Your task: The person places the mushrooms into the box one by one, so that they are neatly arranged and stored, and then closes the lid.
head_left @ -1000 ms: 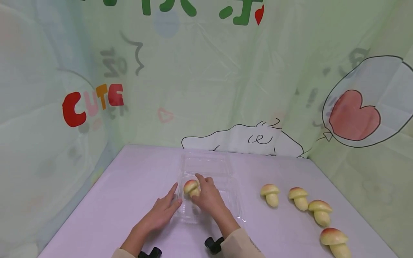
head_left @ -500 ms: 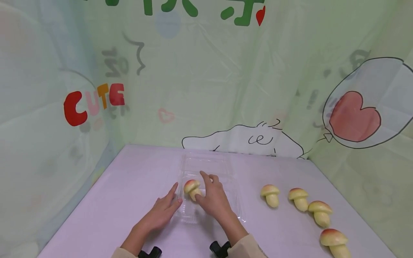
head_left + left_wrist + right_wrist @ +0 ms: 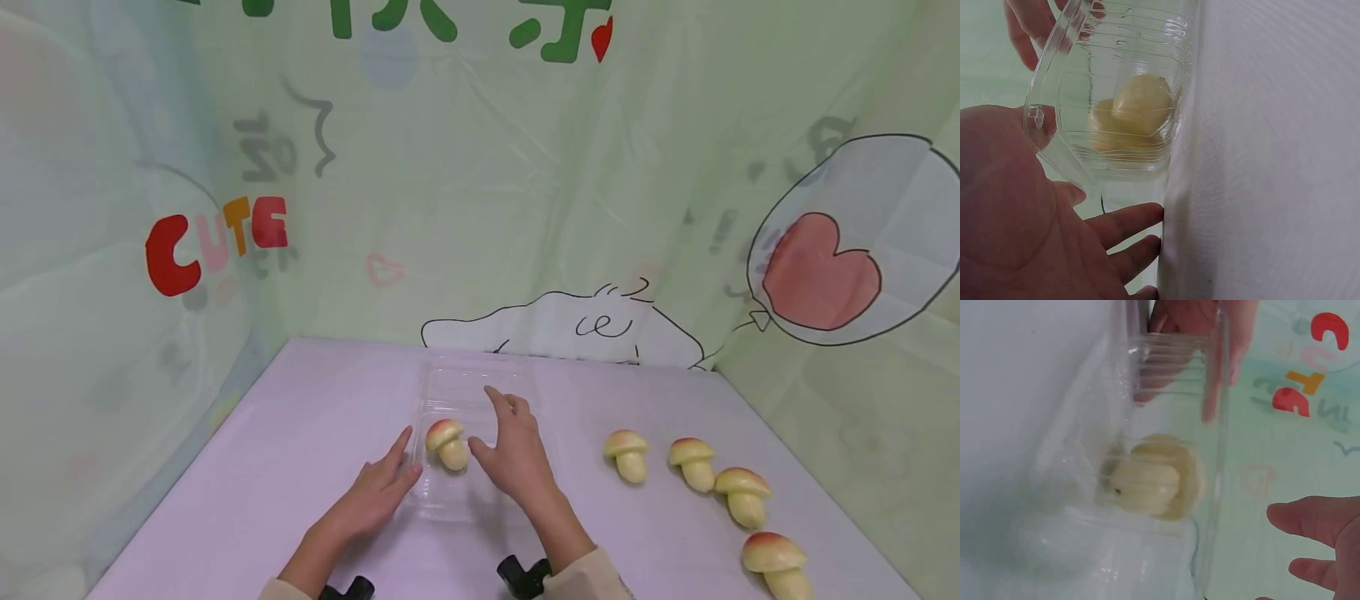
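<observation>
A toy mushroom [image 3: 449, 445] with a red-tinged cap and pale yellow stem lies at the left inside a clear plastic clamshell box [image 3: 442, 500], whose lid is folded back behind it. My left hand [image 3: 375, 492] rests along the box's left side, thumb and fingers spread, fingertips down at the table in the left wrist view. Over the right part of the box hovers my right hand [image 3: 517, 454], fingers spread and holding nothing, a small gap from the mushroom. Through the clear wall the mushroom [image 3: 1154, 478] also shows in the right wrist view.
Several more toy mushrooms lie on the right of the pale table [image 3: 337, 375]: one mushroom [image 3: 627, 456] nearest the box, the others trailing to the front right, such as the mushroom [image 3: 776, 562]. A printed curtain [image 3: 480, 208] encloses the back and sides.
My right hand has let go of the mushroom and moved right and slightly back, its fingers spreading. The mushroom stays in the box. The left hand has not moved.
</observation>
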Motion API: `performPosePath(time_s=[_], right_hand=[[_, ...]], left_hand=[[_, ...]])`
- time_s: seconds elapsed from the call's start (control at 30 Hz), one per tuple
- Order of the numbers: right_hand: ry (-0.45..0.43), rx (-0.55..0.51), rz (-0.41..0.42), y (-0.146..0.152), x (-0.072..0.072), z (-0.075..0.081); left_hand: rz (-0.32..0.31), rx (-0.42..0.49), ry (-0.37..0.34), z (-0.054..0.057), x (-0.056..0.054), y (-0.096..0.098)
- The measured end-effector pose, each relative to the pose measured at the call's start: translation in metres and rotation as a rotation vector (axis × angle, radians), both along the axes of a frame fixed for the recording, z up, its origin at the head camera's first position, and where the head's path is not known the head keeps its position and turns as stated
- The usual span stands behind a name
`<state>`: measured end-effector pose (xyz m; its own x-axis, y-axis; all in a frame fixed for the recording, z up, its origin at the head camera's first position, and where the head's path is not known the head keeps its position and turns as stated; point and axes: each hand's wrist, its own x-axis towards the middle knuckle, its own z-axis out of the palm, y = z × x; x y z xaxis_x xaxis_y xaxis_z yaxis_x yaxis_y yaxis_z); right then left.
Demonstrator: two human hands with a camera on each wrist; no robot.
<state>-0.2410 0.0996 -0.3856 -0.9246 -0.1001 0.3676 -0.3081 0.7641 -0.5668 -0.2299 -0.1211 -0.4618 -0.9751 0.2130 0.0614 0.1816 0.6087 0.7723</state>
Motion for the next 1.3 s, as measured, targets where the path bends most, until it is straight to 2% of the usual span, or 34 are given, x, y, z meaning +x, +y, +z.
performPosePath(time_s=[0.5,1.07,1.3], right_hand=[[-0.041,-0.04,-0.039,0.021,0.0,0.018],[-0.057,-0.043,-0.11,0.044,0.001,0.013],[-0.067,-0.022,-0.139,0.052,0.001,0.009]], left_hand=[[-0.006,0.01,0.019,0.0,0.001,0.0],[-0.011,0.007,0.005,0.004,0.001,0.001],[-0.022,0.015,0.016,0.001,0.001,0.0]])
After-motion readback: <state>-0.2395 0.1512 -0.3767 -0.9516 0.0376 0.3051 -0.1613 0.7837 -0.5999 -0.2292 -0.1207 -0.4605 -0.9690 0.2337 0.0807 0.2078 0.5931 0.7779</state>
